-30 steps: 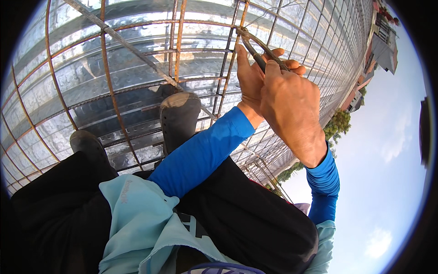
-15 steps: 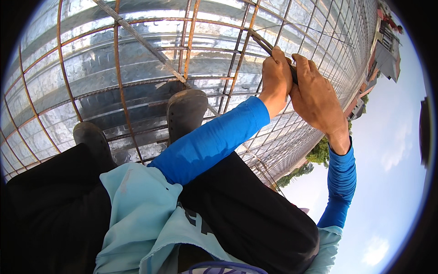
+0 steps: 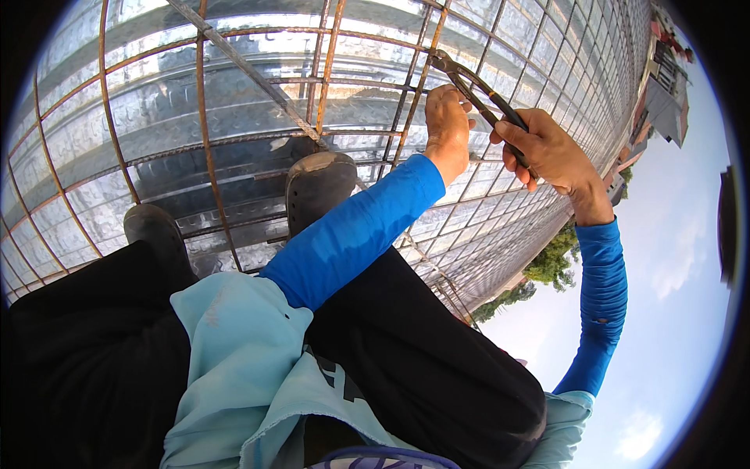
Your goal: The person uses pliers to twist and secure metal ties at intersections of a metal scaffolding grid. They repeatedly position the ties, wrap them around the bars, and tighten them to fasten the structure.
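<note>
The right hand point(image 3: 547, 152), right of upper centre, is wrapped around the handles of dark pincers point(image 3: 494, 96); the handles stand apart in a narrow V. The left hand point(image 3: 448, 125), just left of them, has its fingers bent near the bars; whether it pinches anything is hidden. The pincers' head is at a crossing of the rusty bar mesh point(image 3: 205, 133), at upper centre. Work there looks under way: the tool is in position, but whether that joint is finished, and how many others remain, cannot be told.

Beneath the mesh lies ribbed metal sheeting point(image 3: 156, 113), with a grey bar point(image 3: 251, 73) slanting across at upper left. Two dark shoes point(image 3: 316, 187) rest left of centre, below the hands. Farther out, trees point(image 3: 553, 262) and buildings point(image 3: 664, 109) line the right side, against the sky point(image 3: 672, 313).
</note>
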### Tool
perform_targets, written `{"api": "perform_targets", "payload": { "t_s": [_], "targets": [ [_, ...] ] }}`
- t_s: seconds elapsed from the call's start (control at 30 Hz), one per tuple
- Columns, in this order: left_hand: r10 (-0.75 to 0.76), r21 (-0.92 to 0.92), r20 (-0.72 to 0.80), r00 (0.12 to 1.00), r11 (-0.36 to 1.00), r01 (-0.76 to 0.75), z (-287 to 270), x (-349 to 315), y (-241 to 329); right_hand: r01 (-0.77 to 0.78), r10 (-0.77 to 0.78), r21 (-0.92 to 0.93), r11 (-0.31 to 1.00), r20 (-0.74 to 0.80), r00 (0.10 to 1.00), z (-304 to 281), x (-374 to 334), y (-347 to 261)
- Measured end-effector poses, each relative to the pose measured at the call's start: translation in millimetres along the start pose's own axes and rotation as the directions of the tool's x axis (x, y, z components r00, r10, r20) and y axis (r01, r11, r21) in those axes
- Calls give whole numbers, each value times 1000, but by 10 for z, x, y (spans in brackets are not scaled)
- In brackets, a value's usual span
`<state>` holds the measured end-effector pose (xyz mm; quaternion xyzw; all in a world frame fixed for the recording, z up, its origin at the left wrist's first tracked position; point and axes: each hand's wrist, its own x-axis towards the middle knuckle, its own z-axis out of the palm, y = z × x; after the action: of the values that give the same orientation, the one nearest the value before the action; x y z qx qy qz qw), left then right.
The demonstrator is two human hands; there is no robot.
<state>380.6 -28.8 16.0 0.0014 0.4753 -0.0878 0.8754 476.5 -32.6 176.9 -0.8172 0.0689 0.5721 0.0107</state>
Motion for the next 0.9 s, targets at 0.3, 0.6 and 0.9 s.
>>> {"api": "perform_targets", "payload": {
  "t_s": [0.3,0.6,0.9],
  "targets": [
    [29,-188,95,995,982,-10,-28,197,24,-39,15,224,974,106,994,-165,72,25],
    [370,317,-62,927,888,-333,-98,15,-61,57,-57,-14,998,19,998,-229,111,30],
    [603,533,28,797,666,-522,-134,-360,-98,85,-765,-980,179,-84,638,34,68,140]
  ]
}}
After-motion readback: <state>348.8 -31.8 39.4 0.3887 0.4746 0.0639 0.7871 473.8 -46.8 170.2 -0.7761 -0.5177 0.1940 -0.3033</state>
